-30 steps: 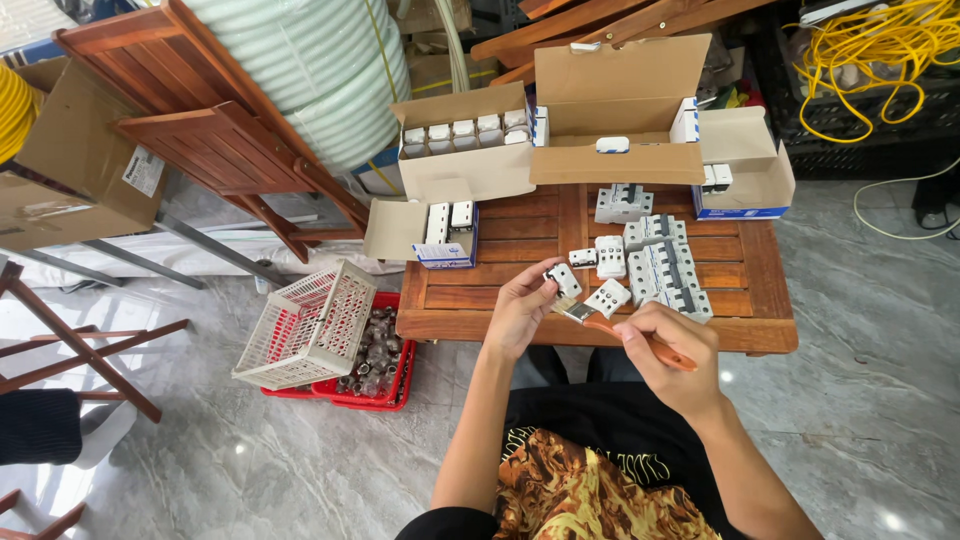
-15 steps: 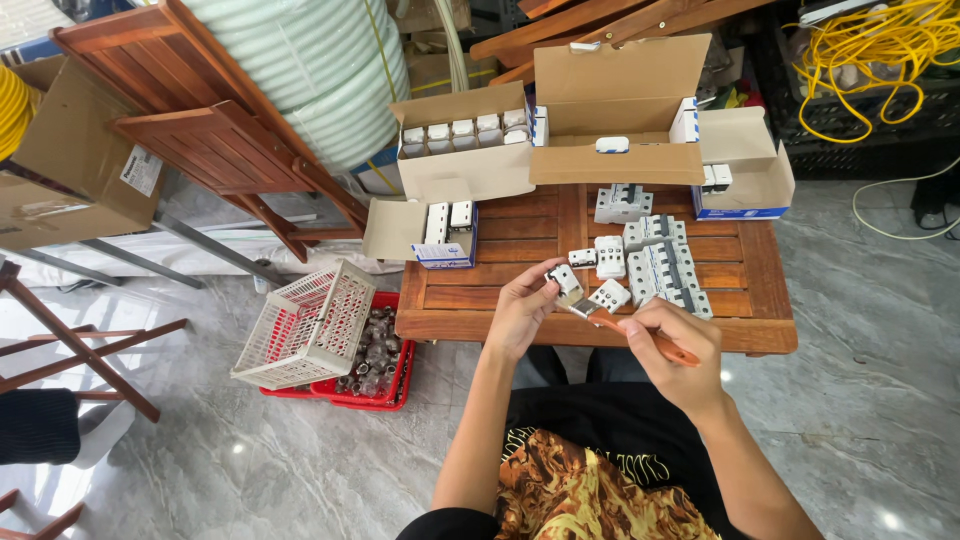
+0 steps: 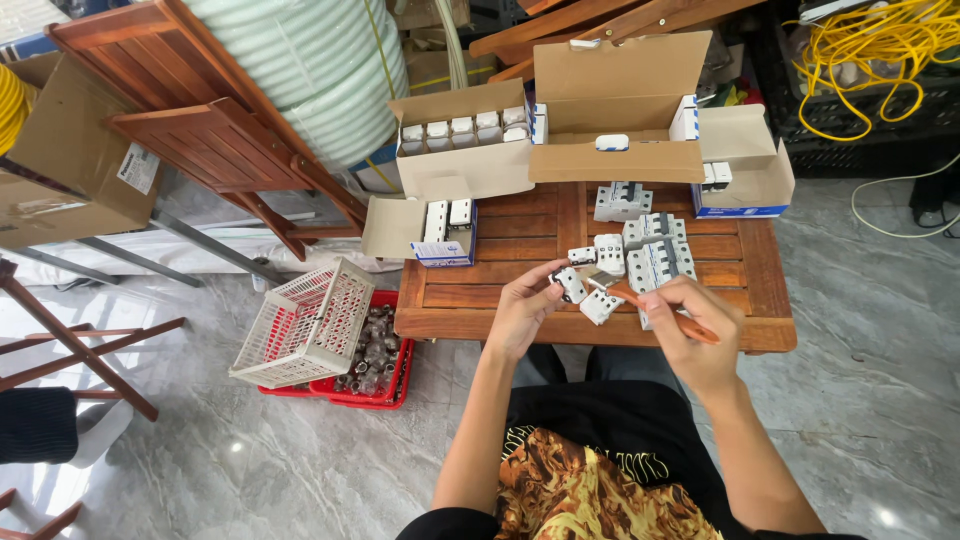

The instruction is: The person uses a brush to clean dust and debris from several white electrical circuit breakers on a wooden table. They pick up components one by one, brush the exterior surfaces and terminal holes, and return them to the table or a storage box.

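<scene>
Little has shifted: both hands stay over the counter's [image 3: 470, 310] near edge, the screwdriver [image 3: 665, 312] tip edging toward the breaker [image 3: 570, 284]. Left hand [image 3: 520, 312] pinches that white breaker, fingers closed round its sides. Right hand [image 3: 695, 335] grips the orange-handled screwdriver, fingers clenched. Holding the breaker steady and seating the tip squarely should serve best. More breakers [image 3: 655, 255] lie just beyond.

Two hands are working over one wooden desk [image 3: 745, 262]: the left hand [image 3: 522, 315] and the right hand [image 3: 700, 335]. Four open cardboard boxes are sitting toward twelve o'clock, one [image 3: 470, 150] showing five white units. One orange-handled screwdriver [image 3: 668, 314] is showing. Two baskets are lying at nine o'clock, one white [image 3: 305, 322], one red [image 3: 375, 385].
</scene>
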